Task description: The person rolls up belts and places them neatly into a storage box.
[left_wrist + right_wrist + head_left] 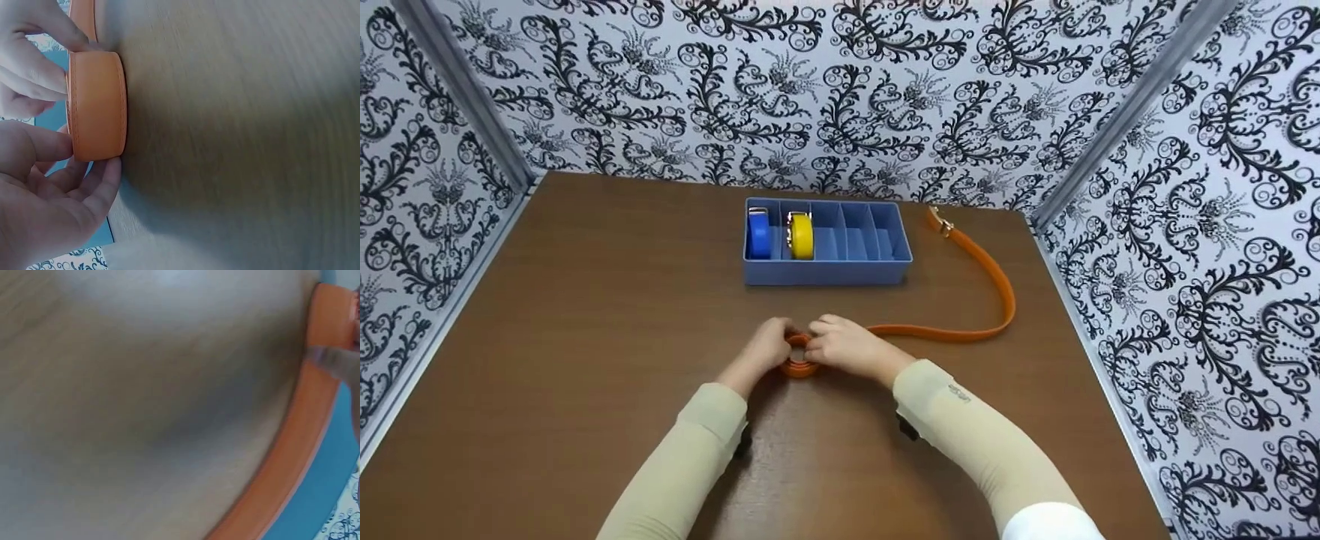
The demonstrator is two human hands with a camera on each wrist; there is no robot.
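An orange belt [996, 281] lies on its edge on the brown table, one end wound into a coil [98, 107]. From the coil the strap curves right and back to its metal buckle [946, 227]. My left hand [767, 344] holds the left side of the coil, thumb and fingers around the band in the left wrist view. At the coil's right side my right hand [846, 346] pinches the band, fingertips reaching into the ring. The right wrist view shows only part of that hand, at its right edge, on the strap [292, 433].
Behind the hands stands a blue-grey divided box [825, 272]. A rolled blue belt [759, 234] sits in its leftmost compartment, a rolled yellow belt [802, 238] in the one beside it. Patterned walls [840, 97] enclose the table [585, 315] at the back and sides.
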